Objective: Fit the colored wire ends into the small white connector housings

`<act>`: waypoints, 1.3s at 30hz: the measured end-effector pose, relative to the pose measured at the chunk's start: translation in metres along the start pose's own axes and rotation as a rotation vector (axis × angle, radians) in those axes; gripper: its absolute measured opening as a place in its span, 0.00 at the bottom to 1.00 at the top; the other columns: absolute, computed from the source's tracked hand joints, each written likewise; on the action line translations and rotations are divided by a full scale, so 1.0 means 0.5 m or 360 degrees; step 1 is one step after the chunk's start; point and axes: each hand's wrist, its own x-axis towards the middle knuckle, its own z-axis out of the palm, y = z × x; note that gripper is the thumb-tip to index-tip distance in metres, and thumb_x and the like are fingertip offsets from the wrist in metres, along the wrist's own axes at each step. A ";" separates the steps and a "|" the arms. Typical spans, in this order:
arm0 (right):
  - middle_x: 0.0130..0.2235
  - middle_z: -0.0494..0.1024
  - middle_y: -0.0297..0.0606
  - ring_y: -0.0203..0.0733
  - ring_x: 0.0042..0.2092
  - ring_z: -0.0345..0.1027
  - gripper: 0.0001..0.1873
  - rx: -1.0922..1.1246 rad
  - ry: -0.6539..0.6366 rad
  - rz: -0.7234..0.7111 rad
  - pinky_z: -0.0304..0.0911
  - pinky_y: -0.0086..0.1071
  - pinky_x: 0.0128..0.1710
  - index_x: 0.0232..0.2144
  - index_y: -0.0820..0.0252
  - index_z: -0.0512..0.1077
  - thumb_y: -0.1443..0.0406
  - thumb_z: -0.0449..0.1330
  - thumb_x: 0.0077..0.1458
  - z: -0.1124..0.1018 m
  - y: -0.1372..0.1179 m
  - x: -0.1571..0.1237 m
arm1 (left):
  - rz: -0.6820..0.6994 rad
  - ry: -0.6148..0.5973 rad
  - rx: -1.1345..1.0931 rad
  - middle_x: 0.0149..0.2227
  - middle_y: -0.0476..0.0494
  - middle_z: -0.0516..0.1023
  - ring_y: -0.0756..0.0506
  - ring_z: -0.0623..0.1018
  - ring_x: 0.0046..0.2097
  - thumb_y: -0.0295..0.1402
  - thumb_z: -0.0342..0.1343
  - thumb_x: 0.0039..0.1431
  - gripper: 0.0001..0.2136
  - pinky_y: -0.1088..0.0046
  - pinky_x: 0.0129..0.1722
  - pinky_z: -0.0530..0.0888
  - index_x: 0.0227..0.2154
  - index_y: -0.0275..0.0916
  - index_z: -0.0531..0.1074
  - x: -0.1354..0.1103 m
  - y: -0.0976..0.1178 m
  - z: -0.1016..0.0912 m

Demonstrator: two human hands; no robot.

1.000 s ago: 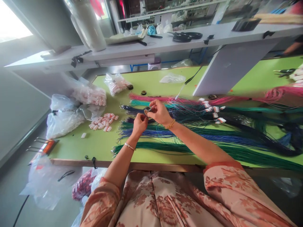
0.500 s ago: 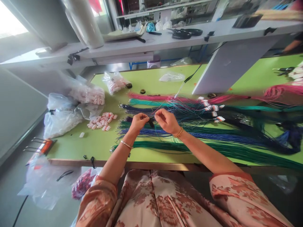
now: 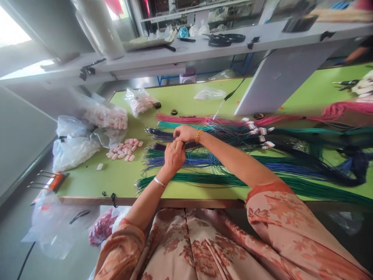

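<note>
My left hand [image 3: 175, 156] is closed, its fingers bunched above the wire bundles. Against its fingertips, my right hand [image 3: 186, 134] bends over from the far side, also closed. Whatever sits between the fingers is hidden. Beneath and around both hands lie long bundles of thin wire: pink wires [image 3: 175, 117], teal wires [image 3: 166, 125], dark wires [image 3: 157, 133], blue wires [image 3: 256, 166] and green wires [image 3: 210, 179]. White connectors [image 3: 262, 131] are clustered on the wires to the right of my hands.
Left on the green table [image 3: 96, 186] is a pile of white-and-orange connectors [image 3: 125, 149], with plastic bags [image 3: 72, 146] beside it. Black tape rolls [image 3: 174, 112] lie behind the wires. A raised shelf [image 3: 198, 46] holding scissors [image 3: 224, 39] crosses the back; its upright panel [image 3: 279, 81] meets the table.
My right hand has moved left and away from me, folding over to meet the left. My left hand has turned knuckles up; the small black piece it pinched is now hidden.
</note>
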 end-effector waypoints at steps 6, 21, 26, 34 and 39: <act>0.22 0.71 0.26 0.34 0.24 0.65 0.21 0.0651 0.0668 -0.0009 0.59 0.27 0.26 0.40 0.60 0.65 0.64 0.63 0.42 0.044 -0.024 -0.081 | -0.0715 -0.0009 -0.0667 0.28 0.46 0.75 0.47 0.71 0.29 0.30 0.52 0.57 0.01 0.71 0.33 0.64 0.30 0.39 0.66 -0.010 -0.008 0.004; 0.21 0.73 0.34 0.37 0.24 0.68 0.22 0.0817 0.0633 0.0288 0.60 0.28 0.24 0.24 0.60 0.69 0.46 0.57 0.49 0.134 0.046 -0.192 | -0.1402 -0.0314 -0.1680 0.16 0.54 0.60 0.55 0.57 0.20 0.40 0.64 0.41 0.14 0.76 0.20 0.52 0.17 0.37 0.67 0.018 -0.002 0.009; 0.18 0.67 0.30 0.35 0.21 0.63 0.17 0.0801 0.0509 0.0263 0.58 0.27 0.23 0.21 0.59 0.67 0.53 0.54 0.50 0.132 0.046 -0.186 | -0.1364 -0.0081 -0.1584 0.18 0.52 0.66 0.54 0.61 0.24 0.38 0.64 0.38 0.12 0.76 0.23 0.58 0.17 0.36 0.69 0.016 0.003 0.033; 0.17 0.64 0.28 0.34 0.21 0.59 0.11 0.0709 0.0562 0.0292 0.55 0.27 0.24 0.20 0.57 0.64 0.58 0.53 0.48 0.162 0.052 -0.175 | -0.1176 0.0013 -0.1241 0.19 0.52 0.67 0.52 0.65 0.25 0.37 0.60 0.45 0.10 0.76 0.25 0.60 0.18 0.36 0.70 0.007 -0.003 0.058; 0.17 0.63 0.29 0.35 0.23 0.55 0.12 0.0560 0.0678 0.0314 0.52 0.28 0.25 0.17 0.58 0.62 0.59 0.52 0.48 0.165 0.059 -0.174 | -0.1291 -0.0020 -0.1372 0.17 0.54 0.64 0.53 0.62 0.23 0.35 0.60 0.44 0.10 0.76 0.24 0.59 0.16 0.37 0.67 0.007 0.009 0.074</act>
